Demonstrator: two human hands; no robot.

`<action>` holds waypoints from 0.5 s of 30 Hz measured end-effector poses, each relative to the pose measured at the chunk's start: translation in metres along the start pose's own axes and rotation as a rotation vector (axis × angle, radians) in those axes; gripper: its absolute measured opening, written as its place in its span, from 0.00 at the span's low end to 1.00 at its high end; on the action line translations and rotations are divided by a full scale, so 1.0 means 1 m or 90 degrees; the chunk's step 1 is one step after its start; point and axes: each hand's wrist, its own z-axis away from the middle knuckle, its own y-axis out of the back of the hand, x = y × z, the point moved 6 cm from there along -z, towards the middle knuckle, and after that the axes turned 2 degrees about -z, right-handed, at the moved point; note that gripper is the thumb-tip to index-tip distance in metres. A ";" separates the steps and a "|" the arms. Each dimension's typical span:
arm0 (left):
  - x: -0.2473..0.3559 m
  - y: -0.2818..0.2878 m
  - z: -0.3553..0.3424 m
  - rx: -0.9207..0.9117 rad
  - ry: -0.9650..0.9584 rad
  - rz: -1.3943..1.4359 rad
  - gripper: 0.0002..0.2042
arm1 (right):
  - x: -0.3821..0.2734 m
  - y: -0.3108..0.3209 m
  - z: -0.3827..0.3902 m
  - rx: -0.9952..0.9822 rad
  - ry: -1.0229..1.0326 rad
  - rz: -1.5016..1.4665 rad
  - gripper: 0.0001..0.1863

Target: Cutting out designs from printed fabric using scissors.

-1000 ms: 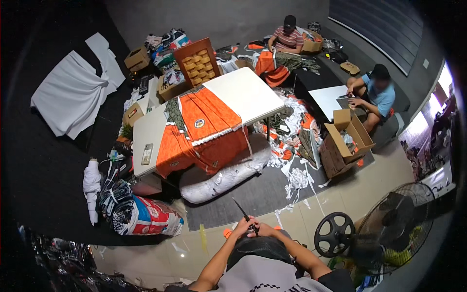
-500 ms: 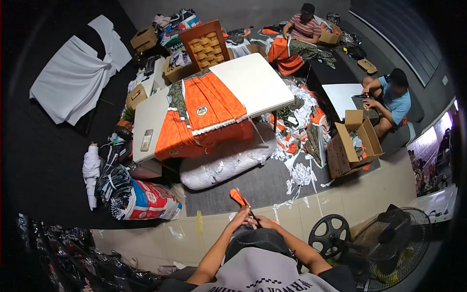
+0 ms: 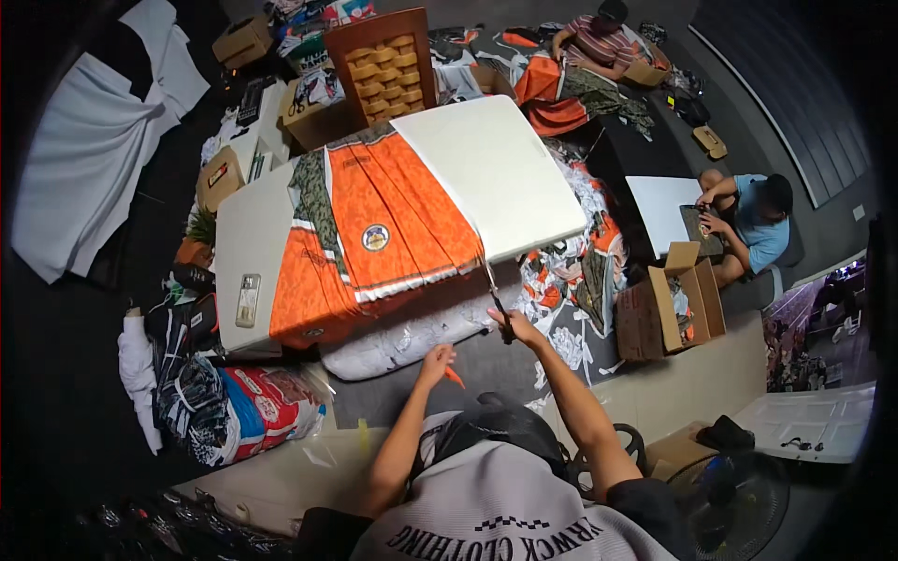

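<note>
My right hand is closed on long black-handled scissors, their blades pointing up to the table's front edge, where white trim hangs from orange and camouflage fabric. My left hand is lower and to the left, open with loosely curled fingers, apparently empty. A small orange object shows just past its fingers, too small to identify. The fabric drapes over a white folding table, with a phone-like object at its left. A long plastic-wrapped white roll lies under the table.
A co-worker in stripes handles fabric at the back; another in blue works at a small board. An open carton, scrap pile, fan and steering wheel are rightward; bulging sacks are at left.
My hands, earlier together on the scissors, have separated. The right has risen forward toward the table edge with the scissors; the left has let go. The view has moved closer to the table.
</note>
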 end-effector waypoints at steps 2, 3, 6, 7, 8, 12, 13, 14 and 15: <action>0.028 0.016 -0.032 0.002 -0.030 -0.002 0.15 | -0.002 0.017 -0.025 0.012 -0.056 0.042 0.30; 0.041 0.025 -0.041 0.001 -0.051 -0.010 0.15 | -0.003 0.026 -0.029 0.029 -0.058 0.006 0.30; 0.087 0.036 -0.061 0.003 -0.110 -0.034 0.14 | 0.000 0.057 -0.030 0.078 -0.066 -0.099 0.29; 0.103 0.032 -0.068 0.000 -0.121 -0.035 0.14 | -0.001 0.072 -0.028 0.104 -0.060 -0.120 0.28; 0.120 0.028 -0.074 -0.003 -0.131 -0.037 0.14 | -0.002 0.083 -0.024 0.130 -0.053 -0.141 0.28; 0.180 -0.020 -0.097 0.039 -0.257 -0.226 0.15 | -0.019 0.092 -0.014 0.072 -0.048 -0.095 0.27; 0.196 -0.038 -0.103 0.050 -0.316 -0.342 0.16 | -0.021 0.098 -0.009 0.057 -0.042 -0.081 0.27; 0.203 -0.053 -0.110 0.069 -0.302 -0.341 0.16 | -0.024 0.104 -0.005 0.035 -0.037 -0.065 0.27; 0.208 -0.064 -0.117 0.124 -0.262 -0.426 0.17 | -0.028 0.111 -0.001 0.012 -0.032 -0.050 0.27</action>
